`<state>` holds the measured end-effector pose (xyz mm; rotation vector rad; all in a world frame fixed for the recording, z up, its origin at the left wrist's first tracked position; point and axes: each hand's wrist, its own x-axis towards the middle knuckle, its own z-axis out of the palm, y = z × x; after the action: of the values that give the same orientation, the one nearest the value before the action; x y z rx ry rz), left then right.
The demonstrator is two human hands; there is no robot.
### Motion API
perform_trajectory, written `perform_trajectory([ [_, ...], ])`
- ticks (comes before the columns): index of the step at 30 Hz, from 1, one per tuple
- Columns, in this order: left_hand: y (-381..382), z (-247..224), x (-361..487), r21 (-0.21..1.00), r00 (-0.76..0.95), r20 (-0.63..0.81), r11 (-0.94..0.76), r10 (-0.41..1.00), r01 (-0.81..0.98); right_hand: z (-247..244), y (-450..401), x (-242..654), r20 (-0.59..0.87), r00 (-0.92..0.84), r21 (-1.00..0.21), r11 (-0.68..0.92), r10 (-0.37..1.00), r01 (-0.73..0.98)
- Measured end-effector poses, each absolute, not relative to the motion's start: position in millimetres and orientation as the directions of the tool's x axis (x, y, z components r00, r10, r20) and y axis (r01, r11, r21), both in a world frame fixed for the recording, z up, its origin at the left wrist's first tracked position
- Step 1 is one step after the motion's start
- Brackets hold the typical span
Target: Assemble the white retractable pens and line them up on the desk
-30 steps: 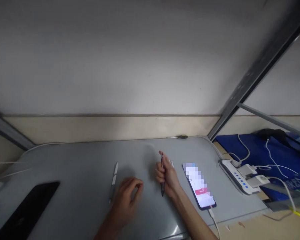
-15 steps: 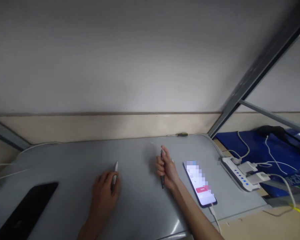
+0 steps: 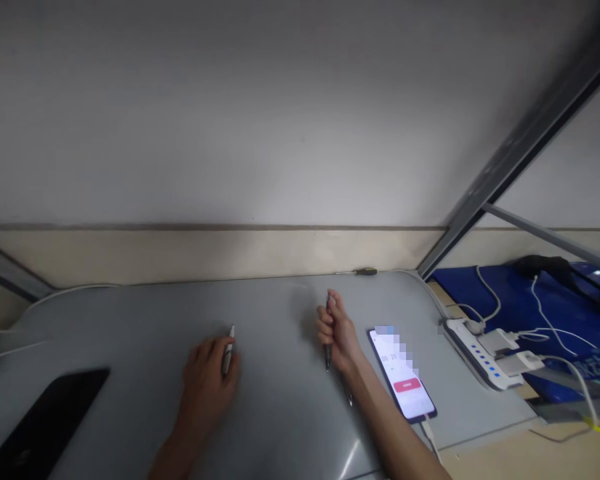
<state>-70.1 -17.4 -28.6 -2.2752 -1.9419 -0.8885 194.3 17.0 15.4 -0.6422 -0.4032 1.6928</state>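
Observation:
My left hand [image 3: 210,370] rests low over the grey desk, fingers curled, with a white pen [image 3: 229,353] between thumb and fingers. The pen's tip points away from me; its near end is hidden by the hand. Farther right, my right hand [image 3: 337,333] is closed in a fist around a dark pen [image 3: 328,357] held nearly upright, the thumb at its top end. The pen's lower tip sticks out below the fingers. Beside my right wrist shows the tip of another slim, pen-like thing [image 3: 349,399], mostly hidden by the forearm.
A lit phone [image 3: 410,400] with a cable lies right of my right forearm. Beyond it is a white power strip [image 3: 473,353] with plugs. A screwdriver [image 3: 365,271] lies along the wall. At left is a flat black object [image 3: 55,420]. Metal posts [image 3: 460,233] flank the desk [image 3: 145,320].
My right fist has closed more, the thumb now drawn in over the pen's top. A pen-like tip now shows by my right wrist. The left hand stays nearly in place; the view shifts slightly.

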Motion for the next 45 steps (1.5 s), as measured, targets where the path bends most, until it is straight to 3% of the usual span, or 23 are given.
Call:
perform_trajectory([
  [9,-16.7,-35.4,-70.3,0.389,0.048,0.408,-0.221,0.912,0.894,16.7,23.5,201.0,-0.198,-0.084,-0.601,-0.188,0.977,-0.777],
  [20,-15.4,-36.8,-73.2,0.367,0.028,0.413,-0.195,0.91,0.909,9.5,29.1,216.2,-0.23,-0.139,-0.594,-0.252,0.963,-0.764],
  [26,-16.5,-38.9,-73.0,0.343,0.011,0.356,-0.141,0.934,0.929,7.8,10.5,210.5,-0.21,-0.113,-0.731,-0.233,0.971,-0.641],
  [29,-18.5,-38.3,-70.0,0.339,0.003,0.33,-0.122,0.944,0.933,2.5,-3.4,201.2,-0.173,-0.003,-0.9,-0.159,0.985,-0.406],
  [32,-19.5,-37.4,-68.4,0.322,0.0,0.312,-0.106,0.95,0.941,-4.1,-9.8,199.8,0.008,0.101,-0.994,-0.003,0.995,0.109],
  [34,-20.0,-36.8,-68.3,0.306,0.008,0.302,-0.105,0.953,0.946,-7.5,-10.3,202.7,0.139,0.112,-0.899,0.079,0.984,0.43],
  [37,-21.6,-35.5,-68.5,0.29,0.015,0.284,-0.101,0.959,0.952,-11.2,-11.8,207.0,0.239,0.131,-0.671,0.066,0.962,0.738],
  [41,-27.0,-33.2,-67.7,0.286,0.0,0.263,-0.078,0.965,0.955,-16.6,-24.6,210.6,0.284,0.205,-0.461,-0.054,0.937,0.886],
  [45,-32.2,-29.7,-65.7,0.303,-0.008,0.242,-0.068,0.97,0.951,-23.5,-43.1,217.5,0.288,0.233,-0.408,-0.101,0.929,0.907],
])
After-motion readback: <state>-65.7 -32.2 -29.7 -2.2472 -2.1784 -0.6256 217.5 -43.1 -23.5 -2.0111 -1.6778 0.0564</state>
